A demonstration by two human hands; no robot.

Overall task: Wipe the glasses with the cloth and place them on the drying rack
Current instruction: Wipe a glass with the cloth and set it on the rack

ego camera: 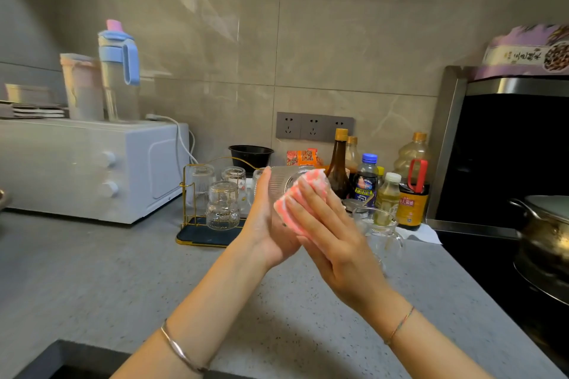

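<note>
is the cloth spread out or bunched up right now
Bunched up: the pink cloth is a wad under the right hand, pressed on the glass the left hand holds.

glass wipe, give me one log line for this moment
step wiping | left hand holds glass | right hand holds cloth against it | rack holds glasses
</note>
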